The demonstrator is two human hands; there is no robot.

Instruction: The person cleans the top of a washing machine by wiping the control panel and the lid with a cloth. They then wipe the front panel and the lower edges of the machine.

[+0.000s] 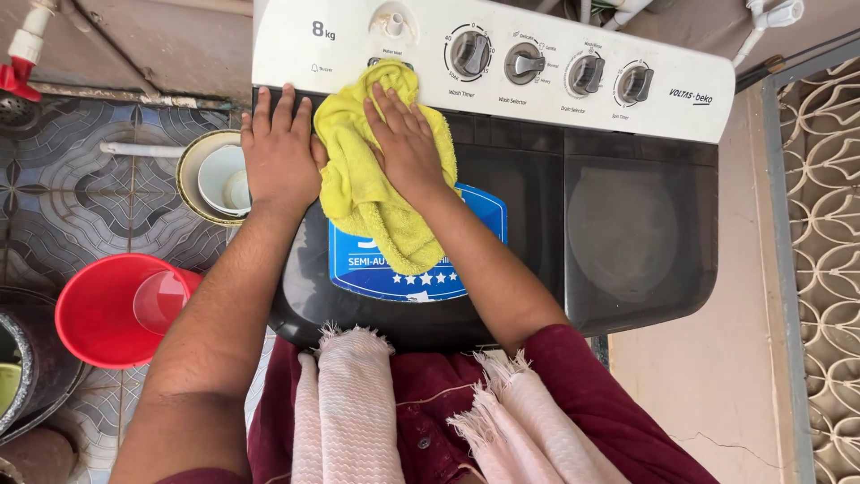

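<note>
A yellow cloth (369,193) lies on the dark lid (502,157) of a twin-tub washing machine, reaching up onto its white control panel (296,54). My right hand (405,143) presses flat on the cloth, fingers spread and pointing at the panel. My left hand (279,148) rests flat on the lid's left edge, beside the cloth and touching its side. A blue sticker (448,269) shows under the cloth's lower end.
Several round knobs (524,63) sit on the panel. The second dark lid (636,233) is to the right. On the tiled floor at left stand a red bucket (94,314) with a clear mug (161,300) inside, and a cream bucket (193,170). A metal grille (824,269) runs along the right.
</note>
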